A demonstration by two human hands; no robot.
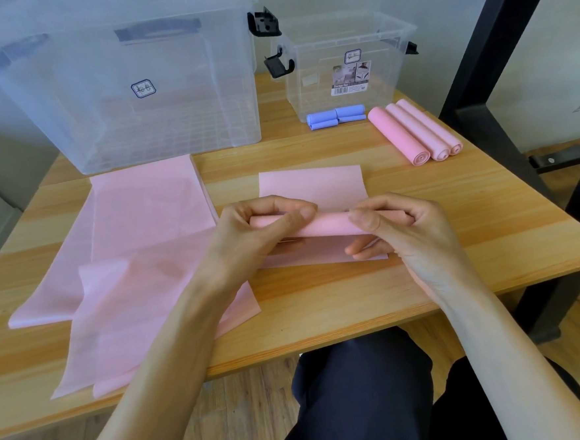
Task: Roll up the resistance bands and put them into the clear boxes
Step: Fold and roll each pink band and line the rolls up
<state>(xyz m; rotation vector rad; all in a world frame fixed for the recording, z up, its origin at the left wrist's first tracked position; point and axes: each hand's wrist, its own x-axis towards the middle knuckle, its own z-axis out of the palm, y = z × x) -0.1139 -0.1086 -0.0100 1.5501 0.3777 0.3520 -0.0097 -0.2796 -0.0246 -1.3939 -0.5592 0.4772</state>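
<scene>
A pink resistance band [326, 224] lies at the middle of the wooden table [322, 307], partly rolled into a tube, its flat end [310, 184] reaching away from me. My left hand [262, 232] grips the tube's left end. My right hand [395, 228] grips its right end, thumb on top. Several flat pink bands [139, 251] lie spread at the left. Three rolled pink bands [416, 132] sit at the far right, beside rolled blue bands [336, 117]. A large clear box [118, 94] stands at the far left. To its right stands a small clear box [343, 65].
A black metal frame [496, 50] rises at the table's right side. My dark-trousered legs [362, 397] show below the front edge. Both boxes have black latches and stand open-topped against a pale wall.
</scene>
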